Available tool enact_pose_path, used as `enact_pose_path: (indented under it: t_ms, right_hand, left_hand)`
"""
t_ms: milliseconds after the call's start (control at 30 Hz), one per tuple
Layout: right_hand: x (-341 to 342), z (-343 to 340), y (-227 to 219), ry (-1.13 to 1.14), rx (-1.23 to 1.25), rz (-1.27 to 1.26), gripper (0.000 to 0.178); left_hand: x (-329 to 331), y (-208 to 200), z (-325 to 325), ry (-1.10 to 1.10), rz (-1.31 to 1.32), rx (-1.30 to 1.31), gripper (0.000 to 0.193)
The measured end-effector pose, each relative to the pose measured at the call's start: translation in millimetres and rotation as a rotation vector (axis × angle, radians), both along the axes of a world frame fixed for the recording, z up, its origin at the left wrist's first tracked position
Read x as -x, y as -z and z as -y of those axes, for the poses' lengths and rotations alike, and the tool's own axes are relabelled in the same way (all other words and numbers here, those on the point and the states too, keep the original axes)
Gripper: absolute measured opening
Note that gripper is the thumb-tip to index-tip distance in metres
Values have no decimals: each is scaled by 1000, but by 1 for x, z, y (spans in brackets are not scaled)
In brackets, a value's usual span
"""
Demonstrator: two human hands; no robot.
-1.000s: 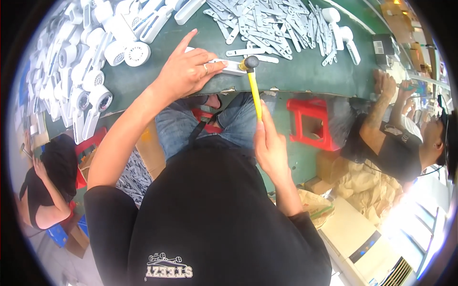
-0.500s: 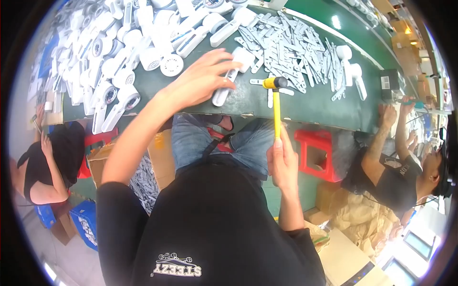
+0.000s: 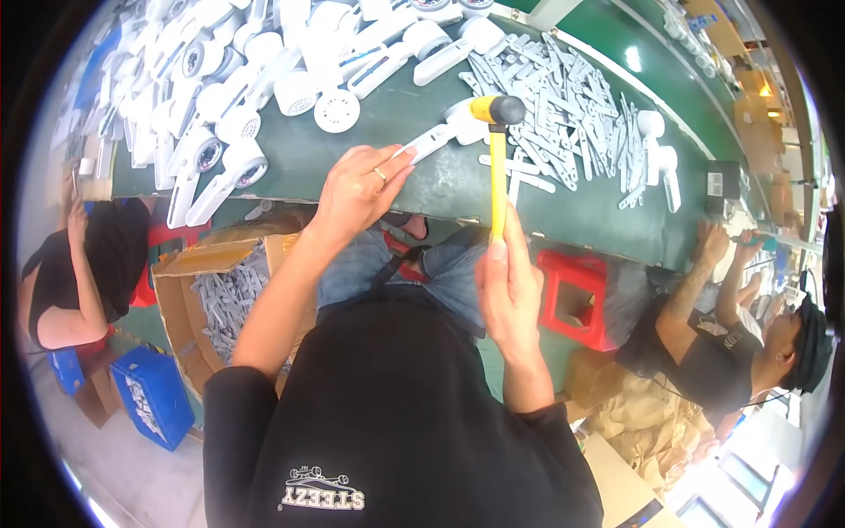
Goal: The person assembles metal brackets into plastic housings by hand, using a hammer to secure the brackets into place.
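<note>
My left hand (image 3: 359, 192), a ring on one finger, is closed round the handle end of a white handheld device (image 3: 429, 143) with a round head. The device is tilted, its head pointing away to the right above the green workbench (image 3: 304, 167). In my right hand (image 3: 510, 295) is a small mallet (image 3: 498, 172) with a yellow handle and a yellow-and-black head. The mallet head overlaps the right side of the device's head; whether they touch I cannot tell. Just right of the mallet handle, a few pale grey strips (image 3: 528, 180) lie crossed on the bench.
Many white devices (image 3: 255, 88) cover the bench's left side. Grey strips (image 3: 572, 110) are heaped at the right, with two white devices (image 3: 666, 163) beyond. A cardboard box (image 3: 176, 295) of strips stands below left, a red stool (image 3: 601, 308) below right. People (image 3: 739, 352) work on both sides.
My left hand has shifted from over the device to its near end, and the device has moved right and turned. The mallet head has risen in the picture, over the device's head.
</note>
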State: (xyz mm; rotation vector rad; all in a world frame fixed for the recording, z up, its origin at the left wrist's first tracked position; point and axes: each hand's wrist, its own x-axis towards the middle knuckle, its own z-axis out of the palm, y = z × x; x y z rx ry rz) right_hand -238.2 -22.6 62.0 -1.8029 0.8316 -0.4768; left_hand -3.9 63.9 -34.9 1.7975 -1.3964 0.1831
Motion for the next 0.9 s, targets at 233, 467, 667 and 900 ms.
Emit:
enact_pose_path:
  t_ms: [233, 467, 667, 900]
  right_hand:
    - [-14, 0, 0, 9, 51, -129, 49]
    - [-20, 8, -3, -45, 88, -241, 48]
    - [-7, 3, -5, -22, 178, -169, 49]
    - [-6, -2, -9, -59, 191, -288, 50]
  left_hand:
    - [0, -2, 0, 9, -13, -13, 31]
    - [1, -1, 0, 3, -27, -23, 30]
    - [3, 0, -2, -3, -24, -18, 31]
    - [1, -3, -2, -5, -64, -5, 34]
